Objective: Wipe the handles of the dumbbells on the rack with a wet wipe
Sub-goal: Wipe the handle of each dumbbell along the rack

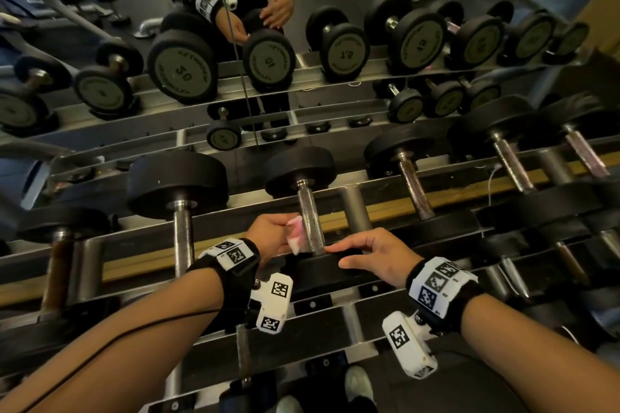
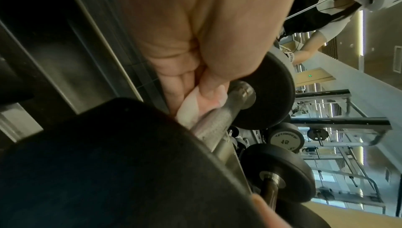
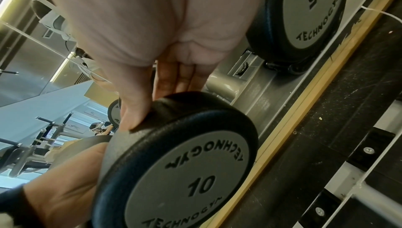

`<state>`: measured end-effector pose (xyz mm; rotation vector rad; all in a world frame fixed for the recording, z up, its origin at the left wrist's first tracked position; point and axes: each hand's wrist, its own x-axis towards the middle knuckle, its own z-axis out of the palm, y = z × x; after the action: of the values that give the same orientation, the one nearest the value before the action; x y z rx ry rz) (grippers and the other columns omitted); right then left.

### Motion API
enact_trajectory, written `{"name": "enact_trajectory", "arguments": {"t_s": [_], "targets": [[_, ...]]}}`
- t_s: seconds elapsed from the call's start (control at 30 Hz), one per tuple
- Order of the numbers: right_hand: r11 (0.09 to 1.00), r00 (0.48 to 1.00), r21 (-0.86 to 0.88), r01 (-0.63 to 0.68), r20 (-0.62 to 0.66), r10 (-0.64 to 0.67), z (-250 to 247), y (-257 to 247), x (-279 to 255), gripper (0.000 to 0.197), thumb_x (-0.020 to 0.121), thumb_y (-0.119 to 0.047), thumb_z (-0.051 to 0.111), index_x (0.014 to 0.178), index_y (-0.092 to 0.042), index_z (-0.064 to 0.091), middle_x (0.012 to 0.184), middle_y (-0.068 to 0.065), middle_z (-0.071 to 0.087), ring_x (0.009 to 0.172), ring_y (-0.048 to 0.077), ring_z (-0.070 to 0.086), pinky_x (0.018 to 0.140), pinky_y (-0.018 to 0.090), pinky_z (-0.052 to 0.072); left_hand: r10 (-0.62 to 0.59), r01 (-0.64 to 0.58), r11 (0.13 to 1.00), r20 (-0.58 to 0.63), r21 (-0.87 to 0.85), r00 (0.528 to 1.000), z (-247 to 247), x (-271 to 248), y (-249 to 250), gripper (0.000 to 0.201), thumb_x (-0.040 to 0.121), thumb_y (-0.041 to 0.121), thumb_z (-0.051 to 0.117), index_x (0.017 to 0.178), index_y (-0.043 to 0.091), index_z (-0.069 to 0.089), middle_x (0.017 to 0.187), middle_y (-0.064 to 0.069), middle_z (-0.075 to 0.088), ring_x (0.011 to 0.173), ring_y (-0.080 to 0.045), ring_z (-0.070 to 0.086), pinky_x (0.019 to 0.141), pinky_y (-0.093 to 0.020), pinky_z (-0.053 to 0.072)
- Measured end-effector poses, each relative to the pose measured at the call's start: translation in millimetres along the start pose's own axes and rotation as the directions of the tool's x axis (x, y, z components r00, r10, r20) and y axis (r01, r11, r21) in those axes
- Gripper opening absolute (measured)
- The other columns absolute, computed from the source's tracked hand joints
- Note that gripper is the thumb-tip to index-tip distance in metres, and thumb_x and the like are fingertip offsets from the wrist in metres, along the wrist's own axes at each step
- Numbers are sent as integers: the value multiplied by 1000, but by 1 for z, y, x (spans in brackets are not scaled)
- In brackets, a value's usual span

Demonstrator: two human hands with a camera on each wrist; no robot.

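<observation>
Dumbbell handle point(image 1: 310, 214) of the 10-marked dumbbell lies on the rack point(image 1: 385, 208) at centre frame. Our left hand point(image 1: 268, 235) has its grip clenched on the wet wipe point(image 1: 297, 235), pressing it against the handle's left side. Our right hand point(image 1: 375, 255) rests with straight fingers on the near weight head point(image 3: 174, 163), steadying it. We should wrap the wipe around and stroke the full length.

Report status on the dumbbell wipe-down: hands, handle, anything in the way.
Left hand presses wet wipe to the 10 dumbbell's handle. Right hand steadies near head. Nothing blocking.
</observation>
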<state>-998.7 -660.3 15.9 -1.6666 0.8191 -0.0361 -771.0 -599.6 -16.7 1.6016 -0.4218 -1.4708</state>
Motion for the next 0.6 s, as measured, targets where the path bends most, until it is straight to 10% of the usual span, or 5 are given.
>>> {"name": "enact_trajectory", "arguments": {"t_s": [0.17,0.33,0.6], "targets": [[1000,1000,-14,3,-9,-3,1,2,0,35,88,-21,69,111,-48,69,118,-24,66,114,-5,58,107,36,45,42,-57,989,-112,-136,993,12,10,9,31,97,-6,49,117,9,66,110,-13,69,88,-21,70,70,-33,60],[1000,1000,-17,13,-28,-14,2,4,0,35,88,-21,69,112,-46,69,118,-25,66,116,-5,57,111,42,40,20,-43,980,-116,-193,993,25,6,-2,32,100,3,50,131,5,60,121,-21,67,113,-33,65,96,-45,54],[1000,1000,3,21,3,-21,-2,1,2,32,86,-19,72,110,-40,72,115,-16,69,111,1,62,106,39,46,-131,130,991,-36,-20,991,9,-5,-9,43,95,-15,45,134,-2,55,124,-24,64,109,-34,65,96,-43,54]]}}
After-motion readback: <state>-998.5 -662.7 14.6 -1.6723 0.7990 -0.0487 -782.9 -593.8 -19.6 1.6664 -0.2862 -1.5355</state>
